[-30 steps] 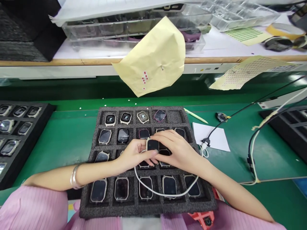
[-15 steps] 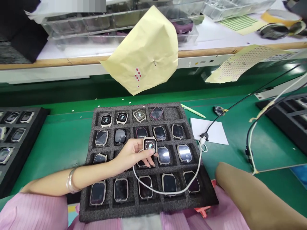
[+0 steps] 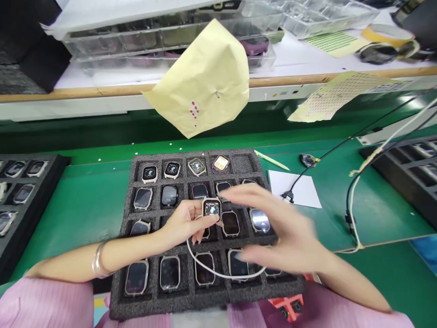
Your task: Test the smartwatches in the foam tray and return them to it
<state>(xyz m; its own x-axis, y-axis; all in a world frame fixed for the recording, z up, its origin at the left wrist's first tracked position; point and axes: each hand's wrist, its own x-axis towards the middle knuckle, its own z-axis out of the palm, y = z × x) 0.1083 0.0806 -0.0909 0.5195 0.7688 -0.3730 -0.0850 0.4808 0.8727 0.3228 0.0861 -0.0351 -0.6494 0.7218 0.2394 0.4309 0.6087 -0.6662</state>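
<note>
My left hand [image 3: 194,218] is closed around a smartwatch [image 3: 212,208] with a lit dial, its thumb on the lower edge of the screen. A white cable [image 3: 223,274] loops down from this hand and passes behind my right hand [image 3: 283,228]. That hand is blurred, with thumb and fingers spread wide and nothing visible between them. Both hands are over a black foam tray [image 3: 201,300] whose compartments hold several smartwatches. In its back row a purple-framed watch [image 3: 221,163] shows a yellow lit face. My right hand hides part of the tray's right side.
A black cable connector [image 3: 288,197] lies on white paper [image 3: 307,189] right of the tray, near a green pen [image 3: 272,160]. More watch trays stand at the left [image 3: 30,200] and right [image 3: 416,168]. Yellow sheets [image 3: 208,86] hang from the shelf edge.
My right hand has come in from the right over the tray. The white plug no longer shows at the black connector. The purple-framed watch's screen has lit up. My left hand keeps its grip.
</note>
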